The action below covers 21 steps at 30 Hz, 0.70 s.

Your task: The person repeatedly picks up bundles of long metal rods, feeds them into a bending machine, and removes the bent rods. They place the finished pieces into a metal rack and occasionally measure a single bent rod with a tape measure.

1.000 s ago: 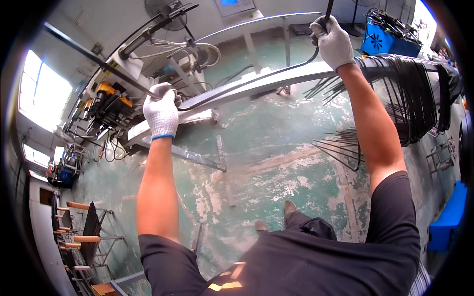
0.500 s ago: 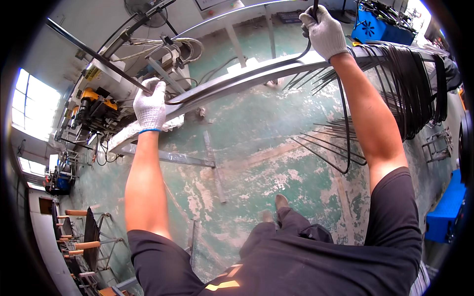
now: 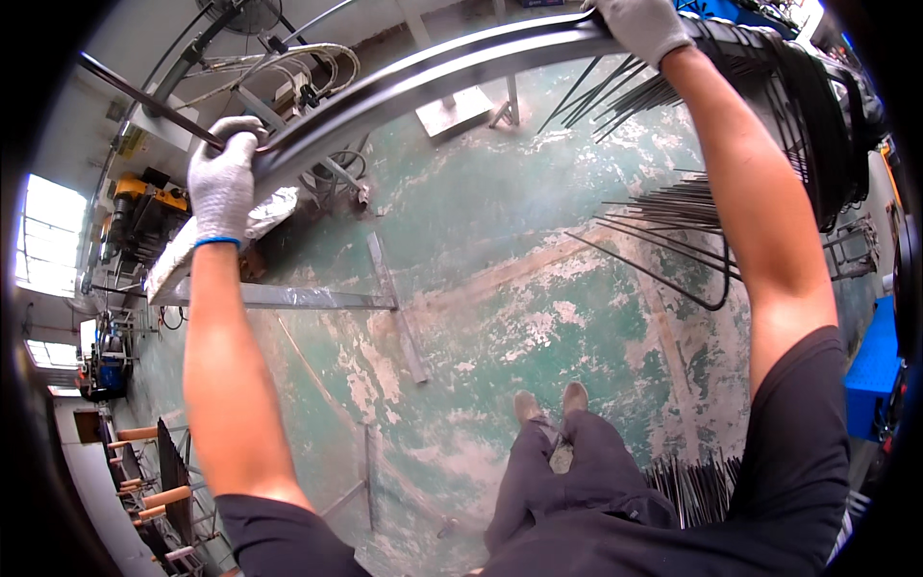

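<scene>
My left hand [image 3: 223, 183], in a white knit glove with a blue cuff, is closed around a dark metal rod [image 3: 149, 100]. The rod sticks out past that hand toward the upper left. Between my hands it appears to run along a long metal rail [image 3: 423, 94], though rod and rail are hard to tell apart there. My right hand [image 3: 646, 29], gloved too, is at the rail's far right part, at the top edge of the view. Its fingers curl around the rod's dark bent part and are partly cut off.
Many bent dark rods [image 3: 817, 125] hang over the rail's right end, their ends reaching inward. More rods [image 3: 692, 489] stand in a bundle beside my legs. A metal floor frame [image 3: 317, 298] lies below the rail at left. Yellow-and-black machinery [image 3: 135, 207] stands far left, a blue cabinet [image 3: 870, 375] right.
Both hands have moved up in the view, the left one also leftward, still on the rod. The rod's raised bend by my right hand now sits lower against the rail. My view has shifted.
</scene>
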### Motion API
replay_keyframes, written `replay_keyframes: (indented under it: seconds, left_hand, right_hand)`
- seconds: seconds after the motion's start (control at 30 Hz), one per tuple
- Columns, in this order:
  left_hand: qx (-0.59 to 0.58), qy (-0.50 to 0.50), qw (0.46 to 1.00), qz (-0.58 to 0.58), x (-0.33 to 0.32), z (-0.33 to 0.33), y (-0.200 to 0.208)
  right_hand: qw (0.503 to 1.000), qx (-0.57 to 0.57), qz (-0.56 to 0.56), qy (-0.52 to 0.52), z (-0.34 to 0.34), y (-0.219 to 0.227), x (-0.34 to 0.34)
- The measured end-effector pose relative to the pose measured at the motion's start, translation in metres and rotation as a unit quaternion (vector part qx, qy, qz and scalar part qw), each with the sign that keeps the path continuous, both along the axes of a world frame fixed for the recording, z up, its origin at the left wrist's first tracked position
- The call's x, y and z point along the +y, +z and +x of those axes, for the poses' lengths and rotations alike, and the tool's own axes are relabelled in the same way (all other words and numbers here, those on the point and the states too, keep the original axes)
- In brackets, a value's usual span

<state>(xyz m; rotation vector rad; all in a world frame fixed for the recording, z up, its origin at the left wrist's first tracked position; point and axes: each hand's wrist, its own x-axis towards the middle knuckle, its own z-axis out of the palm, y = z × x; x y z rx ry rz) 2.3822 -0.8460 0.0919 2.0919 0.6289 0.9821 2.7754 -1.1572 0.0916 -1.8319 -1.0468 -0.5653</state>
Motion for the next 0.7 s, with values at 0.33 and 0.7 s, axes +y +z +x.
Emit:
replay_keyframes:
  seconds: [0.33,0.7]
  left_hand:
    - [0.012,0.044,0.999,-0.002,-0.005,-0.009,-0.003]
    - [0.02,0.088,0.995,0.049,-0.007,-0.003,-0.003]
  right_hand:
    - [0.994,-0.104,-0.006,0.019,0.023,-0.028,0.007]
    - [0.99,-0.142,0.0,0.015,0.023,-0.04,0.002]
